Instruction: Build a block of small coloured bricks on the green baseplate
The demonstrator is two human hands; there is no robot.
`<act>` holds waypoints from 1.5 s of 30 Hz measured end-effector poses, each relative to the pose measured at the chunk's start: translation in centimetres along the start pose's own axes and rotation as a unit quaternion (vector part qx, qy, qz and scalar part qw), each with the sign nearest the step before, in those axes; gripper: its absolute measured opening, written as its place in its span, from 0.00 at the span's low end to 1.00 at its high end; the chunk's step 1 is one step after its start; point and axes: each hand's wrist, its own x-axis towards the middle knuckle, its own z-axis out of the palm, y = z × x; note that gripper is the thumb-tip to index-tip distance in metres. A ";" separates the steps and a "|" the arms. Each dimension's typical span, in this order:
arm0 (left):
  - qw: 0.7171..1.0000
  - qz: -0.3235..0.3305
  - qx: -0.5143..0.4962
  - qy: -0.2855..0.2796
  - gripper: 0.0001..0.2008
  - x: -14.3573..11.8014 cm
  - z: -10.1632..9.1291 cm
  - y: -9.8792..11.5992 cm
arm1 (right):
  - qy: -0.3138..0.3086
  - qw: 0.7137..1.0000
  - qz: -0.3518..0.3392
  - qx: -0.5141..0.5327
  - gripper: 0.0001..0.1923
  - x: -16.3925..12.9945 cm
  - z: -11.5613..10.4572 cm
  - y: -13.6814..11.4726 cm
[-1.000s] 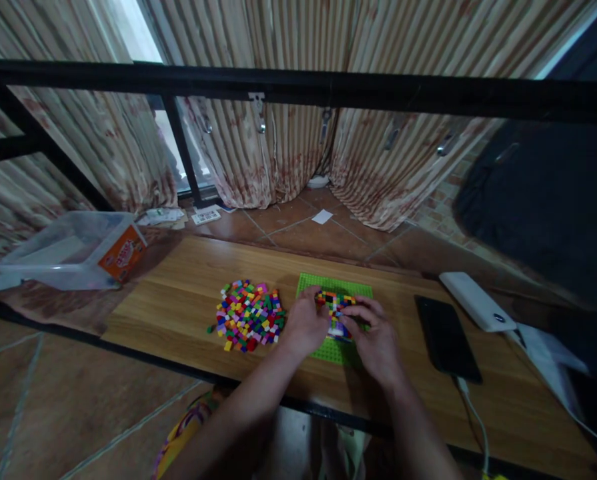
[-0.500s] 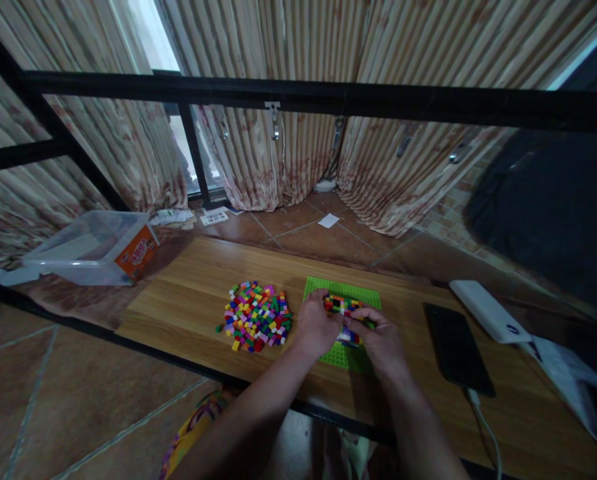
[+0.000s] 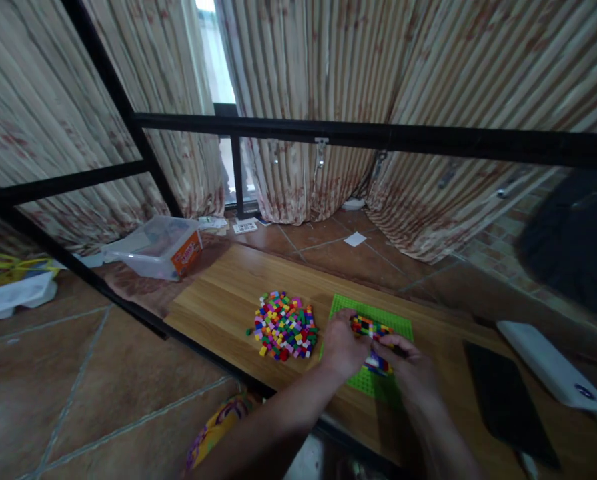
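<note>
A green studded baseplate [image 3: 398, 321] lies on the table, and a low build of multicoloured toy bricks [image 3: 373, 327] sits on it. My left hand [image 3: 345, 345] is closed at the build's left side, its fingers curled at the far edge and the thumb near the middle. From the right, my right hand [image 3: 412, 367] reaches over the same build with thumb and fingers drawn together. The two thumbs almost meet above the bricks. Whatever lies between my right fingertips is too small to make out. Left of the baseplate is a pile of loose toy bricks [image 3: 285, 327].
A black phone [image 3: 508, 400] with a cable and a white device [image 3: 553, 363] lie on the right of the wooden table [image 3: 218, 293]. A clear plastic box [image 3: 153, 250] with an orange label stands at the left. Beyond the table runs a black metal bar [image 3: 278, 130] before curtains.
The camera view has swung left, so everything appears shifted right and slightly lower. Both hands stay at the brick build with nearly the same pose.
</note>
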 end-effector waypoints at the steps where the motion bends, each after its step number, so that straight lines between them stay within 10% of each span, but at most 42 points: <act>1: 1.000 0.001 0.008 -0.003 0.30 0.0 -0.1 -0.1 | -0.001 1.000 0.003 -0.003 0.17 0.0 -0.1 0.0; 13: 0.918 0.013 0.388 0.088 0.16 4.6 -9.7 -3.2 | 0.073 0.996 0.008 -0.055 0.21 -0.7 -0.6 -1.9; 24: 0.911 0.036 0.401 0.086 0.11 4.8 -9.5 -4.2 | 0.123 0.988 -0.022 -0.091 0.15 -0.8 0.6 -3.3; 28: 0.957 0.066 0.257 0.116 0.08 5.1 -9.7 -3.7 | 0.133 0.987 -0.061 -0.061 0.13 -0.5 0.6 -2.9; 31: 0.992 0.067 -0.064 0.088 0.11 4.6 -8.8 -2.4 | 0.145 0.981 -0.121 -0.052 0.13 -0.7 0.8 -2.9; 34: 0.925 -0.015 -0.380 -0.009 0.18 3.2 -7.0 -0.7 | 0.126 0.970 -0.203 -0.038 0.11 -1.5 1.5 -3.7; 38: 0.830 -0.107 -0.534 -0.121 0.15 1.2 -4.9 1.0 | 0.038 0.962 -0.269 -0.022 0.08 -2.8 2.4 -4.9; 45: 0.822 -0.111 -0.541 -0.138 0.13 0.5 -2.6 1.4 | 0.020 0.956 -0.290 -0.049 0.08 -3.3 2.2 -5.0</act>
